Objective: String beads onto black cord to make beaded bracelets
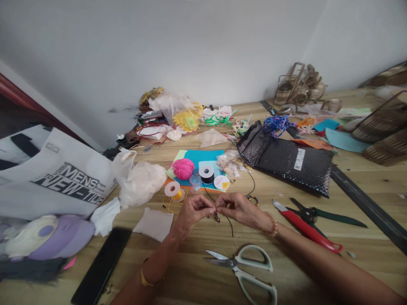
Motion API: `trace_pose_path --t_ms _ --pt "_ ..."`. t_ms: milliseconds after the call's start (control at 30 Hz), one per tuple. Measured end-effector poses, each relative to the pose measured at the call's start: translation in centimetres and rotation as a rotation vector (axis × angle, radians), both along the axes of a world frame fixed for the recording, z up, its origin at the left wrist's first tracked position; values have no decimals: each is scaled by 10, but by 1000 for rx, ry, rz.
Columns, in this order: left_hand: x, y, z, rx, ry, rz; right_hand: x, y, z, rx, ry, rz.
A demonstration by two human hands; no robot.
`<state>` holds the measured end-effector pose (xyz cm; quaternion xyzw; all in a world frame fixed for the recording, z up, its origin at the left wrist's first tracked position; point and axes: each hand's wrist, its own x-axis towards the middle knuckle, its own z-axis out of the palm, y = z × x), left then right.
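At the middle of the table my left hand [197,210] and my right hand [237,207] meet, fingertips almost touching. Both pinch a thin black cord [229,223]; one end hangs below the fingers. Small dark beads [217,217] hang under my fingertips, partly hidden by them. The cord also runs up toward a spool of black cord [207,174] behind my hands. Just beyond my right hand lies a beaded bracelet [253,200]. A spool of yellow cord [174,191] stands near my left hand. Open scissors [237,264] with pale handles lie in front.
On the right are a red utility knife [305,228], green-handled pruners [337,217] and a black padded envelope [286,163]. A phone [101,267], a white bag [60,173] and a plastic bag [143,182] are on the left. Pink yarn [183,168] sits behind.
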<state>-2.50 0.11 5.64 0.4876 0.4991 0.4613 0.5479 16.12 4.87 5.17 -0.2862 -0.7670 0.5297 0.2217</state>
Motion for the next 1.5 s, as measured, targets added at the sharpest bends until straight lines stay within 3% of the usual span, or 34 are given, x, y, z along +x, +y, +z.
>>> trace_pose_path --t_ms 700,933,1500 --pt "1 0 0 5 29 -3 4 2 3 130 -43 -35" --pt "1 0 0 -20 -9 0 2 0 5 50 3 -3" --pt "2 0 2 7 -7 14 1 0 2 130 -59 -54"
